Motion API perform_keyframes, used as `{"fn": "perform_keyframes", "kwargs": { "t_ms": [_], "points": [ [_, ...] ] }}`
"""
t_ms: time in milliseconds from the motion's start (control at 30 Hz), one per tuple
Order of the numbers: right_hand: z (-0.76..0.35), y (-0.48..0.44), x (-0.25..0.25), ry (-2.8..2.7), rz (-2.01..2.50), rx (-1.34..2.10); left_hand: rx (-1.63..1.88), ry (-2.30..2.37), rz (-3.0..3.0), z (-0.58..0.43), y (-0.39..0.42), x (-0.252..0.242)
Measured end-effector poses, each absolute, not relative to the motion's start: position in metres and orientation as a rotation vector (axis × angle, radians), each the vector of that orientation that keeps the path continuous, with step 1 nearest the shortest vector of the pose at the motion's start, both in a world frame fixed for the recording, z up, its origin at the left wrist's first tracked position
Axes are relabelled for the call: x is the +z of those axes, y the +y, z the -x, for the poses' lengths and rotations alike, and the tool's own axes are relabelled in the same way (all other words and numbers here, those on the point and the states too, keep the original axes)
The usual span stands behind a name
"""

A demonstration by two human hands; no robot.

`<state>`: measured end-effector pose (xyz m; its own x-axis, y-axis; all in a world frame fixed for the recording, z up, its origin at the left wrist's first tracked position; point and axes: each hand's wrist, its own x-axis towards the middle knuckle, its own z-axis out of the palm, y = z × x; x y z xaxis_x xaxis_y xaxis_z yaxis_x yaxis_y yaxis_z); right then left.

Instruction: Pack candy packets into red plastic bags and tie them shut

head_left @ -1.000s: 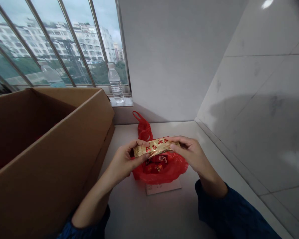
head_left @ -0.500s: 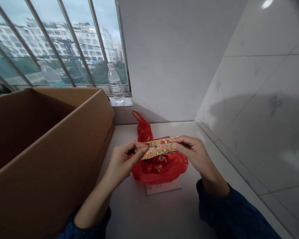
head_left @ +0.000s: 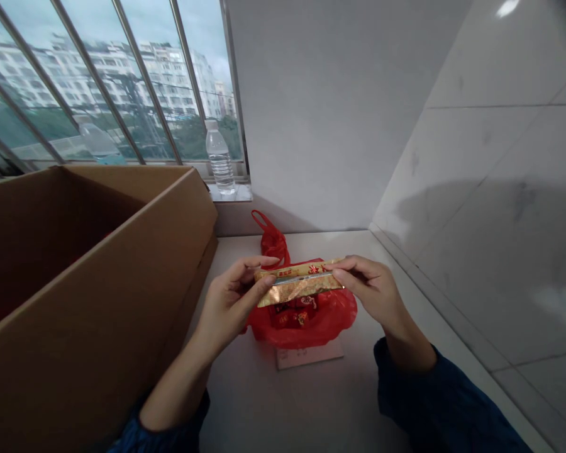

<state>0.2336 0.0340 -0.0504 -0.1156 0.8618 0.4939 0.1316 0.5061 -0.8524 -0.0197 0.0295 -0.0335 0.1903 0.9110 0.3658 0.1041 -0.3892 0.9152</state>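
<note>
A long, flat gold foil packet [head_left: 302,287] with red lettering is stretched between my two hands. My left hand [head_left: 229,302] holds its left end, the thumb on the face and the index finger raised along the top edge. At the other end, the thumb and fingers of my right hand [head_left: 372,286] pinch the packet. Below it lies an open red plastic bag [head_left: 332,321], with several small red packets [head_left: 292,316] inside. A pale, flat printed piece [head_left: 310,357] sticks out from under the bag. What the packet contains is hidden.
A large cardboard box [head_left: 141,270] stands at the left, with something red inside. Behind the open bag sits a bunched red bag [head_left: 273,244] with a looped handle. A clear bottle [head_left: 221,160] is on the sill by the barred window. Tiled wall [head_left: 495,251] borders the right.
My left index finger has lifted and straightened along the packet's top edge. The packet has tilted slightly, and its lower flap looks smoother. My right hand keeps its pinch.
</note>
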Motion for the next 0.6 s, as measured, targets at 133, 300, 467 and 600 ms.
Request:
{"fn": "perform_keyframes", "kwargs": {
  "t_ms": [133, 300, 467, 600],
  "points": [
    [-0.2368, 0.0363, -0.0526, -1.627, 0.844, 0.7, 1.308, 0.926, -1.643, 0.0177, 0.028, -0.0306],
    [-0.2394, 0.0404, -0.0546, -1.65, 0.893, 0.704, 1.295, 0.934, -1.631, 0.0175, 0.0281, -0.0312],
    [-0.2407, 0.0413, -0.0547, -1.653, 0.907, 0.719, 1.288, 0.955, -1.649, 0.0178, 0.0281, -0.031],
    [-0.2414, 0.041, -0.0545, -1.663, 0.896, 0.717, 1.289, 0.949, -1.663, 0.0183, 0.027, -0.0301]
  ]
}}
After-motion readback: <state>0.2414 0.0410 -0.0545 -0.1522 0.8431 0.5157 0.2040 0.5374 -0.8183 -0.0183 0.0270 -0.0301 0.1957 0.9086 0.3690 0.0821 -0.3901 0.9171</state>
